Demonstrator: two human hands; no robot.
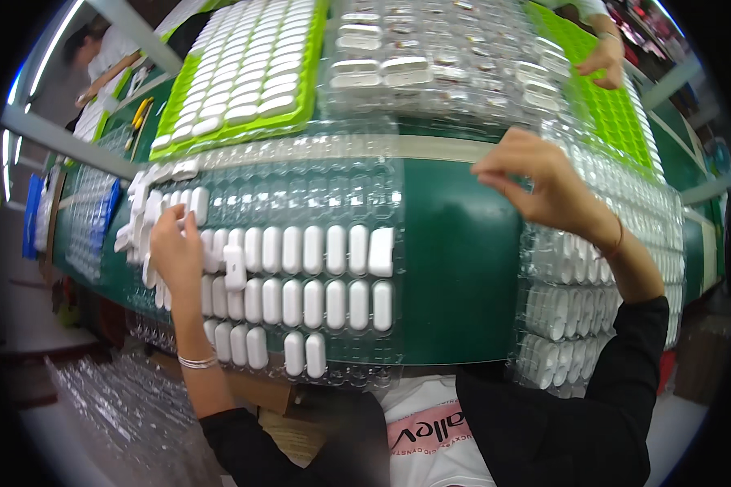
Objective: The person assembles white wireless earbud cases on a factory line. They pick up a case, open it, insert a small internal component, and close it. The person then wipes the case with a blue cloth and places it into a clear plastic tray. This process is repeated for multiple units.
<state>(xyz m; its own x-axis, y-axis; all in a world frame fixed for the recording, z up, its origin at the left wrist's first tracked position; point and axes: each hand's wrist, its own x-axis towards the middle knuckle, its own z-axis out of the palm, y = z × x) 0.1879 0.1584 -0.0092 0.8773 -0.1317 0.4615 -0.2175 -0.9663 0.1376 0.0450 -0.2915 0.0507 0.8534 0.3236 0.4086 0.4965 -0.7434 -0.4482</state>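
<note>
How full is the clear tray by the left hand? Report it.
Partly full: the tray holds rows of white cases, but many cells show bare.

Workshop: factory assembly area.
Bench: long green worktop (459,284), middle of the frame.
Stock: rows of identical white rounded oblong cases (313,302) in clear moulded plastic trays (300,183).
Workers: a white-clad person (112,57), upper left; a co-worker's arm (602,24), upper right.
Lights: straight white tubes (54,49), upper left.

Frame centre: green tabletop (459,284) left open; bounded at left by part-filled clear tray (341,191), at right by stacked clear trays (659,217).
</note>
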